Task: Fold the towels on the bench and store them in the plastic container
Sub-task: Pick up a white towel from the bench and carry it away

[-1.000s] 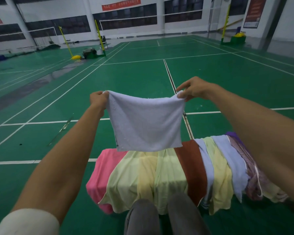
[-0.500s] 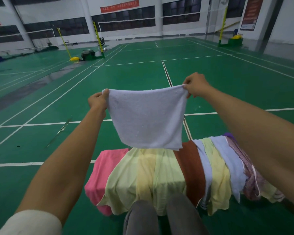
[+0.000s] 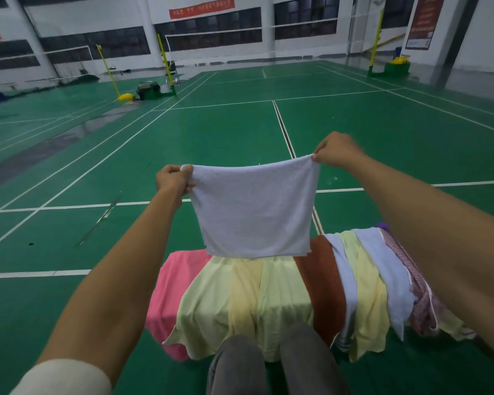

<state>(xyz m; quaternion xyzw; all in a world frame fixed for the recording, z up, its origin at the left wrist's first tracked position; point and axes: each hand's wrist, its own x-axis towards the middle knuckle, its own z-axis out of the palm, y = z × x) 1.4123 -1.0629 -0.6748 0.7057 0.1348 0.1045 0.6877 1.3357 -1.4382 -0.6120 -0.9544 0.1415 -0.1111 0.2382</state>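
White terry cloth, a small towel [image 3: 254, 212], hangs in the air above the bench [image 3: 283, 306], stretched between two grips at its top corners. The left hand [image 3: 173, 179] pinches the upper left corner between thumb and curled fingers; the right hand [image 3: 335, 149] pinches the upper right corner, a little higher, so the top edge sags slightly and slopes up to the right. Below the grips the towel drops as a flat, nearly square sheet, its lower edge straight and just over the far edge of the bench. Its surface looks nubby and plain, with no pattern. Draped side by side across the bench are a pink towel [image 3: 174, 292] at the left end, pale yellow towels [image 3: 240, 303], a rust-brown towel [image 3: 325, 283], light blue towels [image 3: 382, 269] and a patterned cloth [image 3: 419, 297] at the right end.
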